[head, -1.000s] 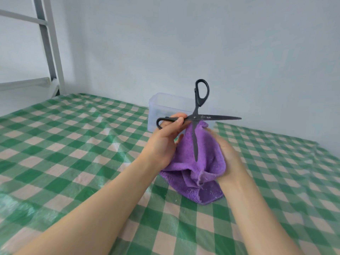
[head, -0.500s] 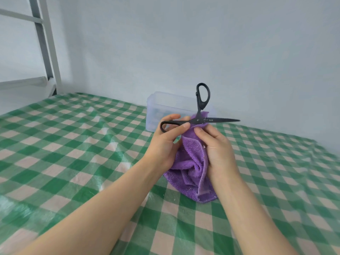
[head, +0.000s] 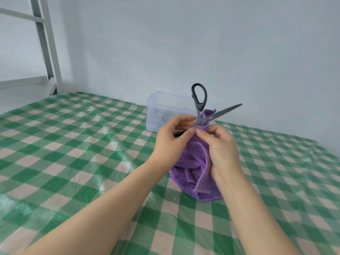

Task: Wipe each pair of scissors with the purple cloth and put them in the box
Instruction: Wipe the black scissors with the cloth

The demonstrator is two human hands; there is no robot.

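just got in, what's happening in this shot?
A person is wiping a pair of black scissors, spread open. The left hand grips one handle; the right hand pinches the purple cloth just below the pivot. The clear box stands behind on the checked tablecloth; these scissors are not yet in it.

Plain room: checked tablecloth (head: pixel 73 144), metal frame (head: pixel 50 52).

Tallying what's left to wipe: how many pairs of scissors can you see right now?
1: the black-handled grey-bladed scissors, open, gripped by the left hand against the purple terry cloth. Dim shapes inside the translucent plastic box may be more.
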